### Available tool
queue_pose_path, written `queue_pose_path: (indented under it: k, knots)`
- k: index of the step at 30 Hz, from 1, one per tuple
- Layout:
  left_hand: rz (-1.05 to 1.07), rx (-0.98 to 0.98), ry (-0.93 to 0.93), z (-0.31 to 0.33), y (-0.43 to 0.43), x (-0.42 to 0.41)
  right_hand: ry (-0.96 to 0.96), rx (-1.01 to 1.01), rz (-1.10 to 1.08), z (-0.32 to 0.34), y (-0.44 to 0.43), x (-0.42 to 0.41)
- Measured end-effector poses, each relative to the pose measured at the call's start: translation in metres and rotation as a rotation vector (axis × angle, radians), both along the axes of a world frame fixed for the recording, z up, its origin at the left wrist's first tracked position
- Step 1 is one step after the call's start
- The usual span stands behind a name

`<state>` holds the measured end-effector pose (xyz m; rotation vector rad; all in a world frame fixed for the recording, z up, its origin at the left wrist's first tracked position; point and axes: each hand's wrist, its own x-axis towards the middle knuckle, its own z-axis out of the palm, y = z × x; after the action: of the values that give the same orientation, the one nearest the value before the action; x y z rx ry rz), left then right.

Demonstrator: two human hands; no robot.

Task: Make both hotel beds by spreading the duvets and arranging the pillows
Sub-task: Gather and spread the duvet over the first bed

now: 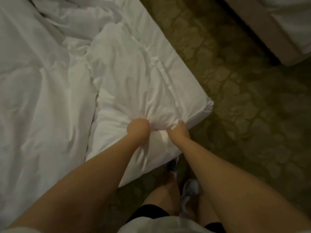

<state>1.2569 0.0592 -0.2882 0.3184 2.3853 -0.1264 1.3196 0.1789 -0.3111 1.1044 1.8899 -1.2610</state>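
Bunching white fabric, the left hand (pixel 138 126) and right hand (pixel 179 130) are both curled tight on a gathered edge of what looks like the duvet (pixel 131 73). The fists almost touch, just short of the bed corner (pixel 207 105). Away from that corner the duvet lies in heaped, crumpled folds. With both grips so close together, a pull would likely drag up one narrow ridge rather than spread the cloth, leaving the side far from the corner rucked. A hard tug could also slide the edge off the corner onto the carpet (pixel 235 98) beside it.
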Motion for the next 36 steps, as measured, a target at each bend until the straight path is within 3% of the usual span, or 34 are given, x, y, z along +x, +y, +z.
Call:
queue_pose_path:
  k: [3,6,8,10,12,14,18,25,31,36]
  knots:
    - [0.168,0.214,0.191,0.037,0.017,-0.012,0.268,0.095,0.030,0.048,0.012,-0.037]
    - [0.379,0.558,0.484,0.114,0.065,-0.031,0.760,0.341,-0.077,0.149,0.051,-0.088]
    - [0.362,0.624,0.505,0.148,0.103,-0.046,0.913,0.427,-0.099,0.184,0.088,-0.097]
    - [0.203,0.427,0.333,0.156,0.139,-0.050,0.660,0.481,0.030,0.180,0.131,-0.082]
    - [0.114,0.216,0.132,0.146,0.164,-0.044,0.215,0.458,0.282,0.160,0.163,-0.053]
    - [0.127,0.102,0.061,0.139,0.180,-0.032,0.040,0.415,0.444,0.148,0.183,-0.032]
    - [0.206,0.030,0.080,0.156,0.224,-0.024,0.224,0.538,0.638,0.174,0.229,-0.034]
    - [0.279,0.088,0.228,0.205,0.281,-0.044,0.433,0.673,0.798,0.231,0.290,-0.086]
    - [0.417,0.115,0.368,0.235,0.280,-0.114,0.671,0.704,0.993,0.259,0.278,-0.173]
    - [0.522,0.174,0.434,0.231,0.288,-0.220,0.794,0.761,1.120,0.276,0.281,-0.285]
